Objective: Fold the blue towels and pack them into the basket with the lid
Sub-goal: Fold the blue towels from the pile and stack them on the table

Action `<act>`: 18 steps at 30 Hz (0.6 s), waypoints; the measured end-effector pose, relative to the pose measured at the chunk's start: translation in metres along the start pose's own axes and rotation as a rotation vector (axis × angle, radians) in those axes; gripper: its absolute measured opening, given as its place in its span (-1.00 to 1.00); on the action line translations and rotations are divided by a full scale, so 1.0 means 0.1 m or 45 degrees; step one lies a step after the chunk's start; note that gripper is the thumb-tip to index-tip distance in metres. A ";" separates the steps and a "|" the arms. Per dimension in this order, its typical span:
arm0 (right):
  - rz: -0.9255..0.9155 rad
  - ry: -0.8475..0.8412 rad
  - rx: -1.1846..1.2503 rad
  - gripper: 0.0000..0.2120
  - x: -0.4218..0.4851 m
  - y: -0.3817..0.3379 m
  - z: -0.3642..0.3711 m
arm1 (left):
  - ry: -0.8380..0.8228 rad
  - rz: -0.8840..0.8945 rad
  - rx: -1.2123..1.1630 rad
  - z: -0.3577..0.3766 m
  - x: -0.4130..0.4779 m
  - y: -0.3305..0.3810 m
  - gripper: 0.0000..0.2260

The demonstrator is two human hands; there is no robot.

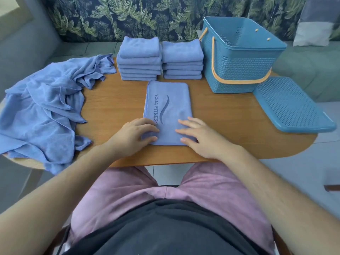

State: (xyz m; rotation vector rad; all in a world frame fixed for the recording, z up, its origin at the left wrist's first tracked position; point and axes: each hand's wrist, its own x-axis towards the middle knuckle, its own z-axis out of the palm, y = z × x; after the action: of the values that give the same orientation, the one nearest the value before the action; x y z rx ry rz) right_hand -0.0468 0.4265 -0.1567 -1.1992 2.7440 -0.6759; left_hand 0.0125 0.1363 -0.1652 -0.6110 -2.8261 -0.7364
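A blue towel (168,105) marked "YOGA FITNESS" lies folded lengthwise on the wooden table (230,124) in front of me. My left hand (135,137) rests on its near left corner, thumb and fingers curled at the edge. My right hand (197,135) lies flat on its near right part, fingers straight. Behind it stand two stacks of folded blue towels (139,59) (182,59). A heap of unfolded blue towels (42,109) covers the table's left end. The blue basket (237,59) with orange handles stands at the back right, nothing visible inside it. Its lid (290,105) lies beside it.
A sofa with a leaf-pattern cover runs behind the table. A grey and white cushion (312,24) leans at the far right. The table's near edge sits right above my lap.
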 end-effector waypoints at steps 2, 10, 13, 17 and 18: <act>-0.056 0.056 0.075 -0.70 -0.11 0.06 -0.01 | 0.038 0.025 -0.120 -0.02 -0.07 -0.05 -0.78; -0.136 0.095 0.134 -0.67 -0.25 0.14 -0.12 | -0.048 -0.011 -0.268 -0.11 -0.29 -0.14 -0.74; -0.119 0.066 0.127 -0.70 -0.20 0.19 -0.15 | -0.067 -0.051 -0.247 -0.14 -0.22 -0.13 -0.80; -0.088 0.172 0.098 -0.73 -0.21 0.15 -0.12 | -0.003 -0.029 -0.170 -0.13 -0.21 -0.12 -0.88; -0.074 0.195 0.103 -0.73 -0.22 0.12 -0.12 | 0.026 -0.006 -0.120 -0.12 -0.22 -0.11 -0.90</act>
State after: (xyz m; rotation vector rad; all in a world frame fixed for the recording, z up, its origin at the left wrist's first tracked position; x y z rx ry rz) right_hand -0.0422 0.4536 -0.1536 -1.2643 2.7808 -0.9124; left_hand 0.0280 0.1139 -0.1648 -0.6072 -2.7885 -0.8758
